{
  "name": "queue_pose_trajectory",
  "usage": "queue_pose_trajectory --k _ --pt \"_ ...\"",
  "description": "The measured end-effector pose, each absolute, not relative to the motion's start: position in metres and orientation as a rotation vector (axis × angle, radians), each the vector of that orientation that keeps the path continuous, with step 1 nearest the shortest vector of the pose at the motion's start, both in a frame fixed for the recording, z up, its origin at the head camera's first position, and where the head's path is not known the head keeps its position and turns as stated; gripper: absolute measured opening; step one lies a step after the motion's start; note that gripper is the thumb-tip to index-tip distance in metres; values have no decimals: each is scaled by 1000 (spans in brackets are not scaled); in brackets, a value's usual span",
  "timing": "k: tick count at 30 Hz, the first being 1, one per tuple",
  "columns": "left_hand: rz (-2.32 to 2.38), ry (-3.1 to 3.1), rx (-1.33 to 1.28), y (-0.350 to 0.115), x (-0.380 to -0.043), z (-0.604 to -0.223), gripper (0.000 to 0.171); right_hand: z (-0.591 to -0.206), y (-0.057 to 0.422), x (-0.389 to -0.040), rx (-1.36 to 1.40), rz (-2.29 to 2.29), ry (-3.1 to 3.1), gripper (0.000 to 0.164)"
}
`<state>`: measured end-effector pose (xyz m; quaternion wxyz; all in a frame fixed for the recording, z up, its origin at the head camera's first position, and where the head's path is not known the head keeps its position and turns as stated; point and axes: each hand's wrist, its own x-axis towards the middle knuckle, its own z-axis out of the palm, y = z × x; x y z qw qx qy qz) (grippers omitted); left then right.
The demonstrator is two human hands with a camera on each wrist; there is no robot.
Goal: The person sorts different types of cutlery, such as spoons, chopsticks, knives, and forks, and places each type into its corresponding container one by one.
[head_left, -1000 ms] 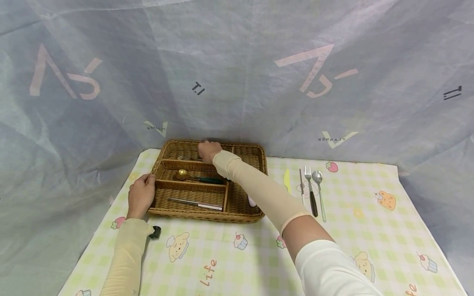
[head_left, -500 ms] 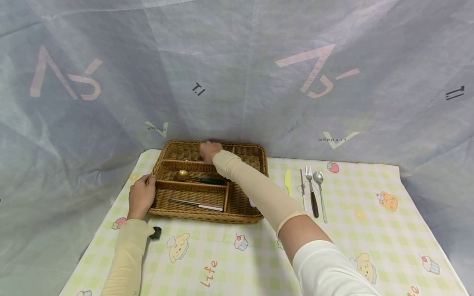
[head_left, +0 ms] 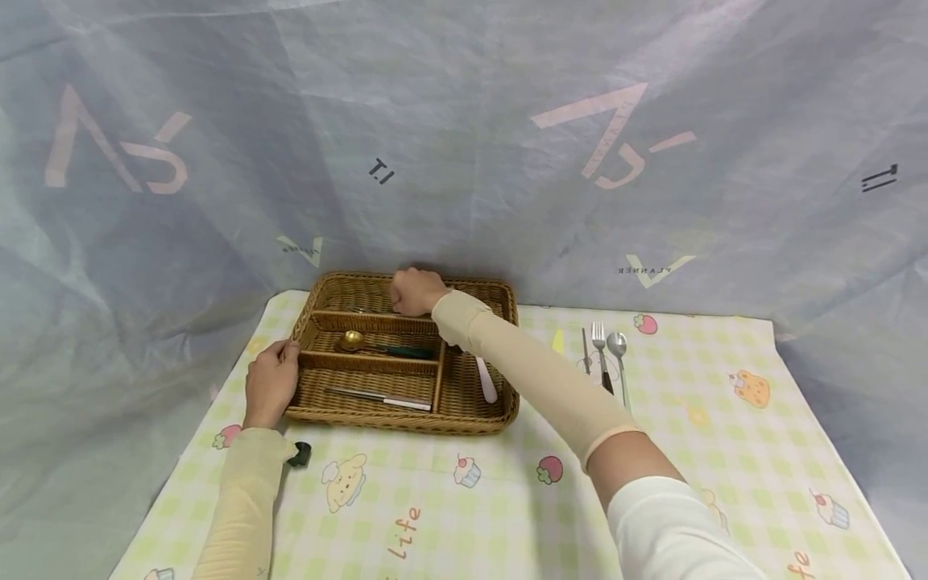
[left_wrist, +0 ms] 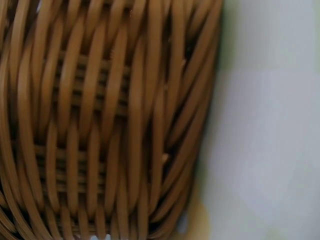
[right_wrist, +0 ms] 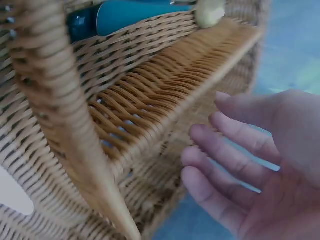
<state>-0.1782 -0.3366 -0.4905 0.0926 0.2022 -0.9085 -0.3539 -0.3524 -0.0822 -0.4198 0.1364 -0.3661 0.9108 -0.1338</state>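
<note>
My left hand [head_left: 271, 383] grips the left rim of a brown wicker cutlery tray [head_left: 406, 424]; its woven side [left_wrist: 90, 115] fills much of the left wrist view. My right hand [head_left: 416, 292] is over the tray's back compartment. In the right wrist view its fingers are loosely bent, the thumb apart, with nothing between them. A little shiny metal cutlery [head_left: 360, 309] shows in that compartment, mostly hidden. The middle compartment holds a gold spoon [head_left: 353, 340] with a dark green handle [right_wrist: 135, 17]. A thin utensil with a white handle [head_left: 408, 403] lies in the front one.
A pale pink handle [head_left: 487, 383] lies in the tray's right compartment. Right of the tray, on the checked tablecloth [head_left: 493, 515], are a yellow knife [head_left: 557, 341], a thin utensil [head_left: 586, 350], a fork [head_left: 598, 334] and a spoon [head_left: 617, 345]. A grey curtain [head_left: 464, 145] hangs behind.
My right hand has risen slightly and shifted a little right, away from the metal cutlery in the back compartment. My left hand stays on the tray's rim.
</note>
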Motion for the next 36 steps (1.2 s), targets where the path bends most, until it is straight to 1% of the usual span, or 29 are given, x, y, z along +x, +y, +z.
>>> queue_pose_trajectory --k 2,3,5,8,13,19,23,29,36 --pt "-1055 -2704 599 -338 -178 -490 62 -414 -69 -345 -1090 -425 2640 9" --pt "-1054 -2701 597 -338 -177 -489 62 -411 -62 -341 -1099 -444 2639 9" --pt "-1051 -2696 591 -338 -177 -487 62 -405 -47 -331 -1118 -474 2653 20" --pt "-1052 -2691 579 -337 -177 -485 62 -399 -20 -316 -1121 -530 2674 27" --pt "-1058 -2694 580 -336 -178 -486 61 -398 31 -289 -1076 -661 2723 24" --pt "-1080 -2702 590 -336 -178 -490 62 -410 97 -262 -948 -824 2827 24" --pt "-1084 -2708 591 -336 -177 -490 63 -422 130 -245 -889 -856 2870 20" --pt "-1082 -2713 597 -335 -177 -490 64 -442 170 -218 -822 -863 2951 16" --pt "-1055 -2701 614 -336 -177 -490 62 -465 203 -186 -678 -888 2962 11"
